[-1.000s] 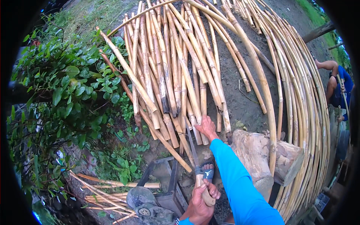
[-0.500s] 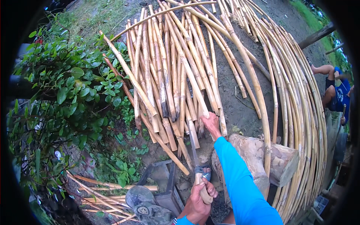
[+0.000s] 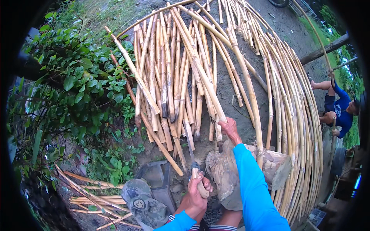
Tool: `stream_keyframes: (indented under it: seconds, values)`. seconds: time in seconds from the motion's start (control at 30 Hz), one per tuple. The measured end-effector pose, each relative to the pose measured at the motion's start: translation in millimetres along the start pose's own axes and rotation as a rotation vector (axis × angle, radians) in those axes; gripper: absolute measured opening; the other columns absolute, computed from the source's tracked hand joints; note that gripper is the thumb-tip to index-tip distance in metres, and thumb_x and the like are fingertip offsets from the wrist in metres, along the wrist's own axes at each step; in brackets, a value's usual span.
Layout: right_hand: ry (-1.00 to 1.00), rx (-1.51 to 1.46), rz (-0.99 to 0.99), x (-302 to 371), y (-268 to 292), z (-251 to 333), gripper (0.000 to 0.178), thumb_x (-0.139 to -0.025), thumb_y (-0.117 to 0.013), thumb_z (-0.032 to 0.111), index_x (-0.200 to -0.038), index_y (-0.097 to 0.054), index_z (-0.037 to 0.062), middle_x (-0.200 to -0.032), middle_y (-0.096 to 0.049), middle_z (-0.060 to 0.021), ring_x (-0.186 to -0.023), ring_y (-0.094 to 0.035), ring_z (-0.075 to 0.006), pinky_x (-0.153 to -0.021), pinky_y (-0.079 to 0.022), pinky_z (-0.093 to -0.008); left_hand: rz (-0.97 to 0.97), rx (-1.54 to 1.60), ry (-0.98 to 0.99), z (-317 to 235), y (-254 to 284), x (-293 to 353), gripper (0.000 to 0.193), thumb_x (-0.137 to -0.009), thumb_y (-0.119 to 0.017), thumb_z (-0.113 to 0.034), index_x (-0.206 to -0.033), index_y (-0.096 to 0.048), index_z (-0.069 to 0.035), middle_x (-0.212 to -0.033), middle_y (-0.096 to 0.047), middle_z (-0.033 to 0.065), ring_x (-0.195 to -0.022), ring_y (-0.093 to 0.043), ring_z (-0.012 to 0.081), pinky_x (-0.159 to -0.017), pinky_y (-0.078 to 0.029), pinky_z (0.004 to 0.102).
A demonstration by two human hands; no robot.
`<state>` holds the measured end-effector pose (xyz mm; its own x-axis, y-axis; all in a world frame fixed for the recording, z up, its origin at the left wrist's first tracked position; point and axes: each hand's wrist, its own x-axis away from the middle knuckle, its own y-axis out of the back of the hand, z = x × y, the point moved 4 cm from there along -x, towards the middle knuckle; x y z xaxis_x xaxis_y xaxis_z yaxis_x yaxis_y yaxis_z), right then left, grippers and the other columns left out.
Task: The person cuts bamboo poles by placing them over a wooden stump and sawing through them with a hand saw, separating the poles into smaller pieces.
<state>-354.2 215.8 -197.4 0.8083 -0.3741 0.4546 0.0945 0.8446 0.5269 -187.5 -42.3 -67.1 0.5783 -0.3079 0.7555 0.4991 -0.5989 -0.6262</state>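
Observation:
My left hand [image 3: 197, 194] is closed around the wooden handle of a machete [image 3: 189, 141]. Its long narrow blade points away, towards the ends of the piled bamboo. Farther right, my right hand [image 3: 229, 130] grips the near end of a pale bamboo pole [image 3: 208, 88]. That pole slants away to the upper left and lies over other poles of the pile [image 3: 169, 69]. Several ends in the pile are dark or blackened. Just below my right hand stands a rough wooden log [image 3: 221, 173].
Long bamboo poles [image 3: 298, 115] lie in a curved row on the right. Another person [image 3: 341, 109] in blue is beyond them, holding a stick. Leafy bushes [image 3: 77, 88] crowd the left. A camouflage cap [image 3: 144, 202] and a dark wooden frame [image 3: 160, 179] are low in view.
My right hand has shifted slightly right, drawing the pole's end over near the log. The machete stays in my left hand. The view has shifted, and the other person shows more fully.

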Motion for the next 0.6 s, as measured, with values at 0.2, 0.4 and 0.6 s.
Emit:
stream_keyframes:
  seconds: [0.2,0.4,0.6]
  values:
    - [0.171,0.074,0.006,62.8,39.4,50.0,0.036,-0.074,-0.063,0.030,-0.088,-0.066,-0.0032,-0.065,-0.060,-0.0134,-0.060,-0.058,-0.0211,-0.058,-0.046,-0.0394,-0.012,0.050,-0.051,-1.8,7.1,-6.7,0.016,-0.093,-0.051,-0.028,-0.095,-0.050,-0.013,-0.065,-0.047,0.0035,-0.058,-0.047,0.0179,-0.055,-0.042,0.0348]
    - [0.269,0.224,-0.078,135.6,97.2,62.0,0.030,-0.074,-0.064,0.023,-0.089,-0.067,-0.0035,-0.068,-0.063,-0.0174,-0.062,-0.062,-0.0220,-0.061,-0.049,-0.0399,0.022,0.147,-0.071,2.3,10.4,-11.6,0.012,-0.090,-0.054,-0.027,-0.090,-0.051,-0.015,-0.062,-0.048,0.0028,-0.055,-0.047,0.0166,-0.053,-0.041,0.0353]
    - [0.234,0.261,0.106,191.5,92.5,84.5,0.027,-0.072,-0.063,0.020,-0.085,-0.063,-0.0034,-0.062,-0.056,-0.0066,-0.058,-0.054,-0.0153,-0.056,-0.045,-0.0354,-0.012,0.100,-0.127,-5.9,21.7,-9.2,0.011,-0.087,-0.057,-0.025,-0.089,-0.049,-0.017,-0.064,-0.047,0.0014,-0.056,-0.048,0.0157,-0.052,-0.042,0.0358]
